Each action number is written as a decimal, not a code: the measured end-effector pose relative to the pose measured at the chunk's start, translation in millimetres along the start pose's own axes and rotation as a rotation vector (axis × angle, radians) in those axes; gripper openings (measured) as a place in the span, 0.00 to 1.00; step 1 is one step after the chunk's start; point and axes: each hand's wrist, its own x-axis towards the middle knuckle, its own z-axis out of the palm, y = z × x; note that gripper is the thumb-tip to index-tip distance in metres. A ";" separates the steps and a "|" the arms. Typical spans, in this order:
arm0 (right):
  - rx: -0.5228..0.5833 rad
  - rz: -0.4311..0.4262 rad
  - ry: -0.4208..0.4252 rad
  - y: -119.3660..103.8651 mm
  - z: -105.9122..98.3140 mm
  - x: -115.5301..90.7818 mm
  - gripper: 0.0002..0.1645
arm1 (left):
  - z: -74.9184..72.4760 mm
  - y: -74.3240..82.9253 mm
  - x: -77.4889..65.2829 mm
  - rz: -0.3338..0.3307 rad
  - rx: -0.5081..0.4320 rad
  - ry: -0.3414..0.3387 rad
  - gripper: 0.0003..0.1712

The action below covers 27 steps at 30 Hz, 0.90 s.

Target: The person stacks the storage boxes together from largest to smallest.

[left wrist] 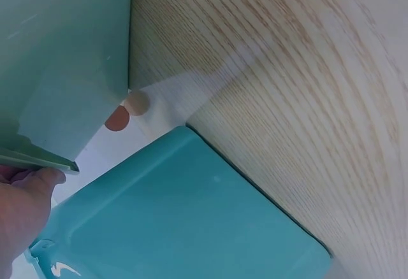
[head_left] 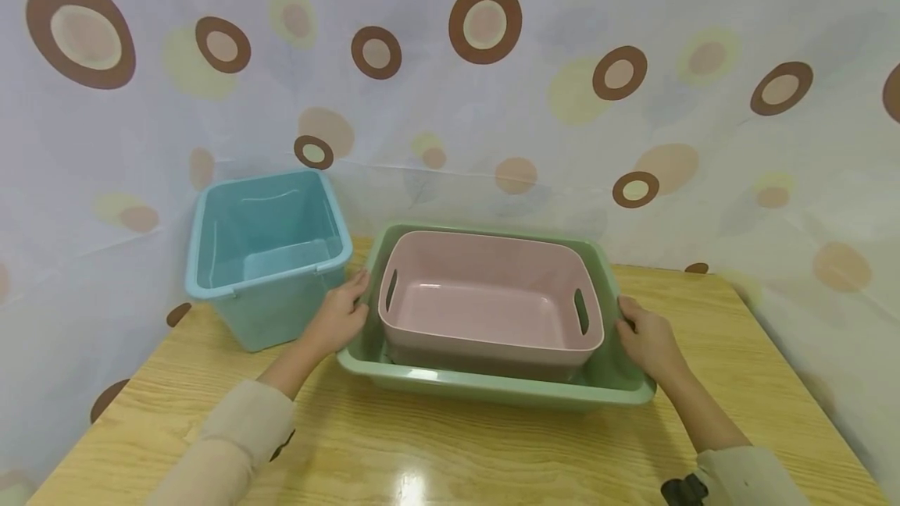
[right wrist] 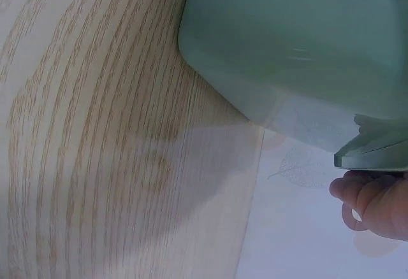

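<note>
A green rectangular tub (head_left: 492,390) stands on the wooden table, with a smaller pink basket (head_left: 485,303) nested inside it. The basket has a slot handle at each end. My left hand (head_left: 341,317) grips the tub's left rim, between the tub and a blue bin. On the opposite side my right hand (head_left: 648,338) holds the right rim. In the left wrist view the thumb (left wrist: 48,180) shows at the rim of the green tub (left wrist: 64,56). The right wrist view shows curled fingers (right wrist: 376,199) under the rim of the tub (right wrist: 293,43).
The blue bin (head_left: 281,307) stands upright at the table's left, close to my left hand. Bare wooden table (head_left: 703,318) shows to the right and in front. A patterned cloth (head_left: 534,123) hangs behind the table's back edge.
</note>
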 end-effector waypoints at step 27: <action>0.044 -0.184 0.386 -40.9 8.5 -3.4 0.19 | -29.5 -2.5 -24.5 0.330 0.310 0.292 0.20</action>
